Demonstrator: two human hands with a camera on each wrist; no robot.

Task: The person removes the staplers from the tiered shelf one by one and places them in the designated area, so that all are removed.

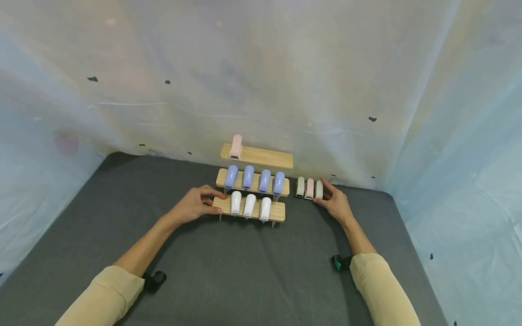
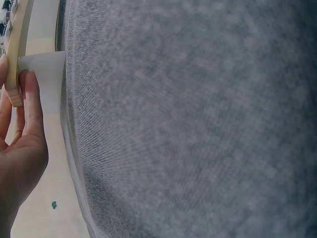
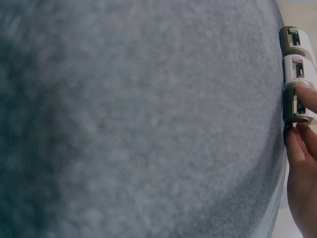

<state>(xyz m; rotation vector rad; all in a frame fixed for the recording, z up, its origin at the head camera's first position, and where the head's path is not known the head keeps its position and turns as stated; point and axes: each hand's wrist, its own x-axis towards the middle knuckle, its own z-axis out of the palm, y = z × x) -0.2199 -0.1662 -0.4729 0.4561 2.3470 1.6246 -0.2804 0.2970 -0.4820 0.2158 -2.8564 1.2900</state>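
Note:
My left hand [image 1: 191, 206] grips the left end of the lowest wooden shelf [image 1: 279, 212], thumb on top and fingers beneath the board [image 2: 16, 94]. Three white staplers [image 1: 249, 205] stand on that shelf. My right hand [image 1: 337, 206] holds the rightmost grey stapler [image 1: 319, 190] on the table between thumb and fingers. Left of it, side by side, are a pink stapler [image 1: 309, 188] and another grey stapler [image 1: 300, 186]. In the right wrist view the thumb lies over the front of the held stapler [image 3: 292, 106], partly hiding it.
Several purple staplers [image 1: 248, 176] stand on the middle wooden shelf [image 1: 220, 177]. Behind it, the top shelf [image 1: 267, 157] carries a pink stapler [image 1: 236, 146] at its left end. Dark grey cloth covers the table [image 1: 228, 271]. A pale hanging sheet [image 1: 261, 81] borders the table's back and sides.

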